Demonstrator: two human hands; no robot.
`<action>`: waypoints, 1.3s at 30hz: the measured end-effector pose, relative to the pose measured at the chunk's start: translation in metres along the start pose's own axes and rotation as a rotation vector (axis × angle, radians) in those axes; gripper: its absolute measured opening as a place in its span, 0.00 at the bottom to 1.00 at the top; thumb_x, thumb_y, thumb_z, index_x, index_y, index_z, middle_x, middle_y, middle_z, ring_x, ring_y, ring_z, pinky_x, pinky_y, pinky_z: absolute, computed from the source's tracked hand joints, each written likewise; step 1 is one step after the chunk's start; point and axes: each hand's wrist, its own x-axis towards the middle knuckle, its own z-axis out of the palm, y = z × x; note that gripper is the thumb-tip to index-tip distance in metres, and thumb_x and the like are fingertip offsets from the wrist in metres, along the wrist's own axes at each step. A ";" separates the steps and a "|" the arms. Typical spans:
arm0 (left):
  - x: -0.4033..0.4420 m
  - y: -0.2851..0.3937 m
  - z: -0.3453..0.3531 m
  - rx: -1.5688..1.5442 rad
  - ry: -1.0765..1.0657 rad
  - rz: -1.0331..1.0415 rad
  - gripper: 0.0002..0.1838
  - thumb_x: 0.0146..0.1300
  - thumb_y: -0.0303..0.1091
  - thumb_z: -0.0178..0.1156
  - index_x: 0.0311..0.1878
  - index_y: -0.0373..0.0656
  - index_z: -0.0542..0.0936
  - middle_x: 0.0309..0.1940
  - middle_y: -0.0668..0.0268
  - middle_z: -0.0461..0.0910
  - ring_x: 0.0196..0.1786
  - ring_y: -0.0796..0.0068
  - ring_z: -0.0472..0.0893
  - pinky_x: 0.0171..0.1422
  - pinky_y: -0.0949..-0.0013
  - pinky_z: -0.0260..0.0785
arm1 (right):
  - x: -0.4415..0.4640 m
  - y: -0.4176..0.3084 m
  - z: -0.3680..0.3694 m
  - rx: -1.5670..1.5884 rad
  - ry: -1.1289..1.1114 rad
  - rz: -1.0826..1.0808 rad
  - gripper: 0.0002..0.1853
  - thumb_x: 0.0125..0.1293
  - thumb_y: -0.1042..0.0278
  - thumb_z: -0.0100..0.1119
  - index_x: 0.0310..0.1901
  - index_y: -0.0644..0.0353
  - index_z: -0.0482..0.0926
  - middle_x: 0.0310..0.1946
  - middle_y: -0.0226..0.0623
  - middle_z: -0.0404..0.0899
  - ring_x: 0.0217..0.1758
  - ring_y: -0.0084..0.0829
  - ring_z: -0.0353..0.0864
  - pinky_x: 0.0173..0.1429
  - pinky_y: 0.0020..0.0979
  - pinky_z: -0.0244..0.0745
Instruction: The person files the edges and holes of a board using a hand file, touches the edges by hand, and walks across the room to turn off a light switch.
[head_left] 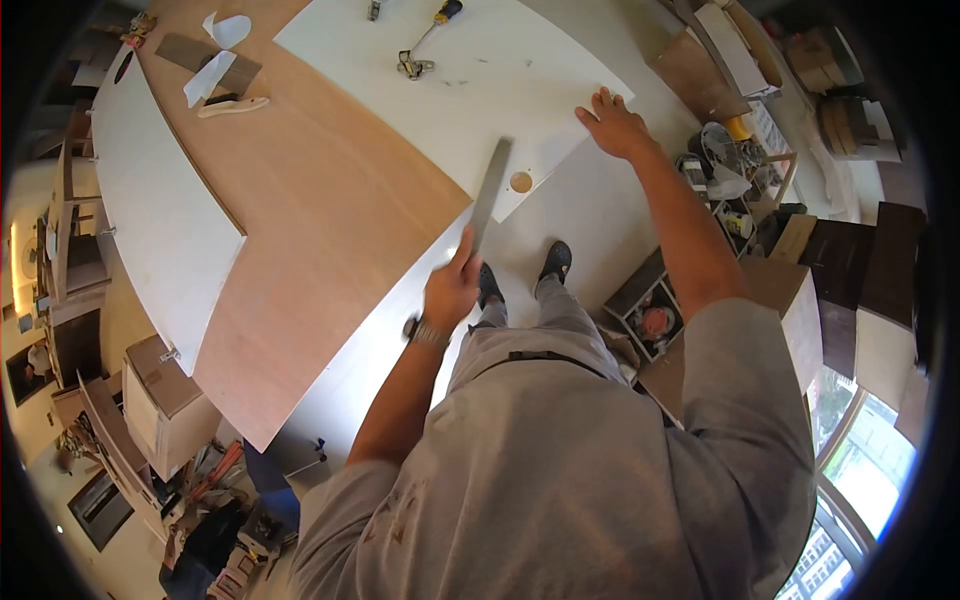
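My left hand (453, 288), with a watch at the wrist, is wrapped round the lower end of a long flat metal file (491, 190). The file's blade points up and away over the edge of a white panel (420, 120), close to a round hole (521, 182) near the panel's corner. I cannot tell whether the blade touches the edge. My right hand (614, 124) rests with fingers spread on the same panel near its right corner. Farther up on the panel lie a metal hinge (414, 66) and a screwdriver (436, 28) with a yellow and black handle.
Beneath the white panel is a brown wooden board (310, 240). Another white panel (165, 200) with hinges along its edge lies at the left. A wooden-handled tool (233, 107) and white scraps are at the back left. A compartmented box (655, 318) stands right of my legs.
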 end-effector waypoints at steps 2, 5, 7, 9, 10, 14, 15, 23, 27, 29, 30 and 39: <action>0.027 0.012 0.005 0.093 -0.053 0.001 0.31 0.72 0.40 0.58 0.77 0.54 0.64 0.25 0.50 0.83 0.27 0.46 0.83 0.30 0.53 0.73 | -0.005 0.000 -0.007 -0.002 -0.028 0.010 0.39 0.78 0.35 0.29 0.77 0.57 0.56 0.81 0.38 0.47 0.83 0.43 0.48 0.75 0.55 0.60; 0.025 0.011 -0.002 0.069 -0.038 -0.002 0.32 0.72 0.38 0.59 0.77 0.55 0.64 0.27 0.50 0.84 0.28 0.46 0.84 0.32 0.53 0.75 | -0.007 -0.005 -0.020 -0.014 -0.048 0.002 0.38 0.78 0.35 0.29 0.77 0.57 0.56 0.81 0.38 0.47 0.83 0.43 0.48 0.75 0.55 0.61; -0.024 -0.011 -0.015 -0.051 -0.014 -0.029 0.32 0.72 0.39 0.59 0.77 0.57 0.64 0.27 0.50 0.84 0.29 0.46 0.84 0.33 0.52 0.75 | -0.008 -0.001 -0.004 0.001 -0.014 0.016 0.38 0.78 0.36 0.28 0.77 0.57 0.56 0.81 0.38 0.47 0.83 0.43 0.48 0.75 0.55 0.61; -0.037 -0.009 -0.012 -0.080 0.012 0.033 0.32 0.71 0.39 0.59 0.77 0.58 0.64 0.27 0.50 0.84 0.29 0.47 0.84 0.33 0.52 0.75 | -0.005 0.002 0.002 -0.019 -0.019 0.016 0.38 0.78 0.35 0.28 0.77 0.56 0.56 0.82 0.38 0.47 0.83 0.42 0.48 0.75 0.55 0.61; -0.040 -0.008 -0.011 -0.094 0.035 0.061 0.32 0.71 0.40 0.60 0.77 0.58 0.64 0.27 0.50 0.84 0.29 0.47 0.84 0.33 0.52 0.75 | -0.003 0.000 0.002 -0.031 -0.017 0.007 0.38 0.78 0.35 0.27 0.77 0.56 0.56 0.82 0.38 0.46 0.83 0.42 0.48 0.75 0.55 0.61; 0.024 0.035 0.015 0.107 -0.151 -0.055 0.31 0.72 0.39 0.58 0.77 0.58 0.64 0.30 0.49 0.84 0.32 0.48 0.85 0.36 0.54 0.76 | -0.011 0.000 -0.005 -0.016 -0.049 -0.005 0.38 0.78 0.35 0.27 0.77 0.56 0.55 0.82 0.39 0.46 0.83 0.44 0.48 0.74 0.55 0.63; 0.026 0.040 0.011 0.114 -0.178 -0.083 0.31 0.72 0.38 0.58 0.77 0.57 0.64 0.34 0.47 0.84 0.34 0.47 0.85 0.38 0.55 0.77 | -0.013 -0.002 -0.004 -0.019 -0.050 -0.001 0.38 0.78 0.35 0.28 0.77 0.56 0.55 0.82 0.39 0.46 0.83 0.45 0.48 0.74 0.55 0.63; -0.015 -0.005 0.009 -0.019 0.028 0.003 0.30 0.73 0.42 0.56 0.76 0.58 0.65 0.22 0.51 0.81 0.25 0.47 0.81 0.30 0.50 0.72 | 0.002 0.005 0.004 -0.059 0.002 -0.051 0.37 0.78 0.36 0.32 0.75 0.57 0.59 0.80 0.41 0.49 0.81 0.45 0.52 0.70 0.57 0.68; 0.023 0.018 0.007 0.049 -0.065 -0.061 0.31 0.72 0.40 0.58 0.77 0.57 0.63 0.23 0.52 0.82 0.27 0.47 0.82 0.31 0.55 0.73 | -0.008 0.001 -0.007 -0.078 -0.053 -0.065 0.37 0.78 0.36 0.30 0.75 0.58 0.59 0.80 0.41 0.50 0.81 0.44 0.53 0.70 0.55 0.69; -0.004 0.001 -0.005 -0.041 -0.035 -0.043 0.31 0.72 0.39 0.58 0.77 0.57 0.64 0.25 0.51 0.82 0.28 0.48 0.83 0.32 0.55 0.74 | -0.005 -0.001 -0.015 -0.048 -0.039 -0.040 0.37 0.78 0.36 0.29 0.75 0.57 0.59 0.80 0.40 0.49 0.82 0.43 0.53 0.71 0.54 0.68; -0.018 -0.004 -0.012 -0.050 0.010 -0.058 0.30 0.72 0.39 0.59 0.76 0.56 0.66 0.29 0.49 0.84 0.31 0.49 0.85 0.34 0.56 0.75 | -0.005 -0.002 -0.012 -0.036 -0.017 -0.021 0.37 0.78 0.36 0.28 0.76 0.57 0.58 0.80 0.39 0.49 0.82 0.43 0.53 0.71 0.54 0.67; 0.025 0.010 0.010 0.093 -0.053 0.008 0.32 0.72 0.41 0.58 0.77 0.61 0.62 0.27 0.50 0.82 0.27 0.45 0.82 0.31 0.50 0.72 | -0.007 0.000 -0.012 -0.007 -0.025 0.017 0.38 0.78 0.35 0.29 0.77 0.56 0.57 0.81 0.37 0.49 0.82 0.42 0.51 0.73 0.55 0.64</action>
